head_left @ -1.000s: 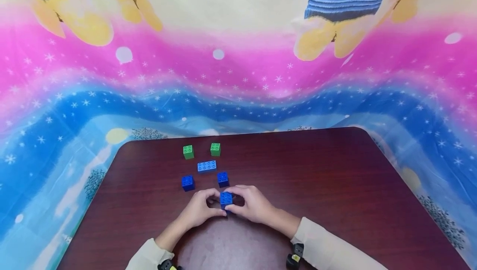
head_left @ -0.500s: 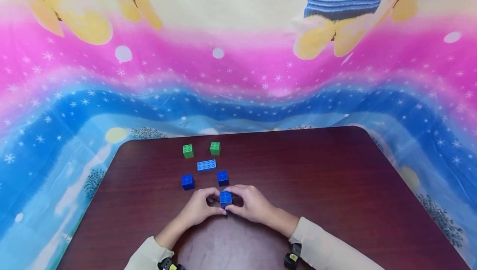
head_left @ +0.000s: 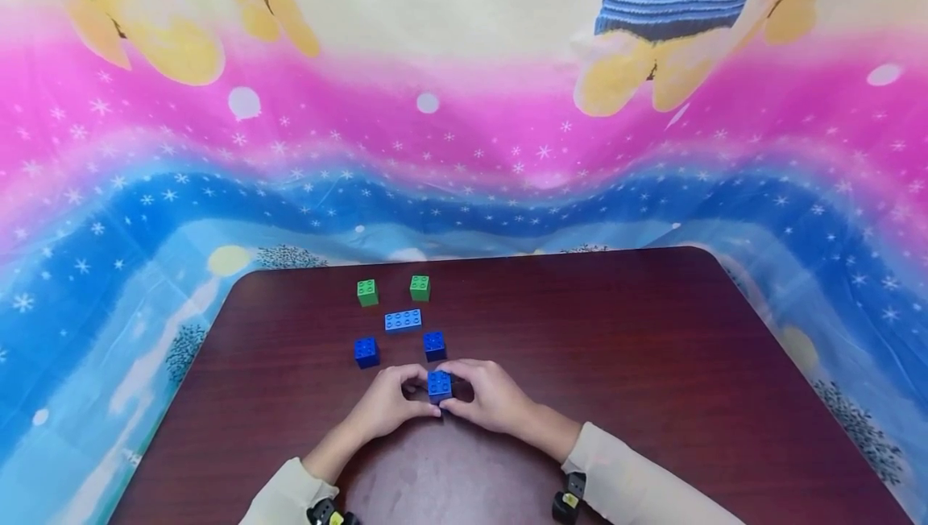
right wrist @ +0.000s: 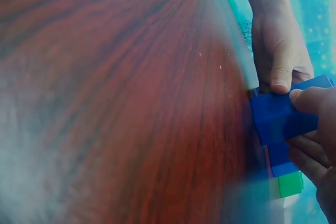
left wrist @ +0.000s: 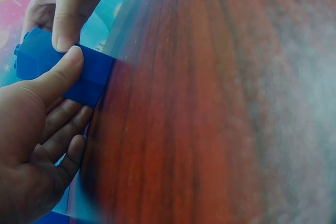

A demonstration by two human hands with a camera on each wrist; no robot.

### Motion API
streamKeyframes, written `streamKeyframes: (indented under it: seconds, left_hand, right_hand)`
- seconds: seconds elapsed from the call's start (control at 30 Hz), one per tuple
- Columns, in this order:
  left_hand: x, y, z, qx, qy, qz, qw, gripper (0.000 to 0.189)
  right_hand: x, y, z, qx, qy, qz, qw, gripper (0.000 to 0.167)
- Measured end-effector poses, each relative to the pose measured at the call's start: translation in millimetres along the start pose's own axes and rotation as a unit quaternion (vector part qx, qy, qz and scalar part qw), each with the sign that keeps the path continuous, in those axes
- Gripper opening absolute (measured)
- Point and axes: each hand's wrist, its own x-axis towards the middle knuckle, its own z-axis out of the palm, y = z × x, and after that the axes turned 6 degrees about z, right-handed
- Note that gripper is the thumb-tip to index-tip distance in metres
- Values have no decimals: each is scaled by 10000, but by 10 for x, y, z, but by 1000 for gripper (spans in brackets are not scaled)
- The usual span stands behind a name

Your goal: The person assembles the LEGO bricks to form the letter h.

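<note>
A dark blue toy building block (head_left: 439,385) stands upright near the table's front middle, studs up. It is tall, perhaps two square bricks stacked; the join is hard to make out. My left hand (head_left: 384,406) grips it from the left, its thumb across the near face in the left wrist view, where the block (left wrist: 93,77) shows its plain side. From the right, my right hand (head_left: 496,398) pinches the same block between thumb and fingers. Both thumbs lie close together on it, as the right wrist view of the block (right wrist: 278,116) shows too.
Just beyond the hands stand two dark blue bricks, a left one (head_left: 366,353) and a right one (head_left: 434,345). Behind them lies a light blue eight-stud brick (head_left: 403,320). Farther back are two green bricks, left (head_left: 367,292) and right (head_left: 420,288). A patterned cloth (head_left: 464,146) hangs behind the table (head_left: 616,348).
</note>
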Motion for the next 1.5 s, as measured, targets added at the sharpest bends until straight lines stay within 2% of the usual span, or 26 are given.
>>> streamKeyframes:
  seconds: [0.3,0.6,0.93,1.17,1.37,1.5]
  left_hand:
    - [-50,-17,-4,-47,20,-43,10000,31]
    - [-26,-14,-24,-24,6,-14,10000,29]
    - [-25,-14,-17,10,-100,-26,9999,34]
    - [-27,-15,-57,-199,-277,254,9991,37]
    - [-43,6,-96,-469,-397,116,9980,35]
    - [-48,15,-105,-525,-384,133,9978,33]
  right_hand:
    - [-4,-19,43,163,-172,140,9996,41]
    - [-19,-25,97,865,198,607,9942,37]
    - [-40,-41,83,741,222,589,9953,38]
    - [-96,27,3,575,378,579,9960,39]
    - [-175,135,-116,563,417,713,9950,38]
    - [-222,203,-191,567,385,719,9951,38]
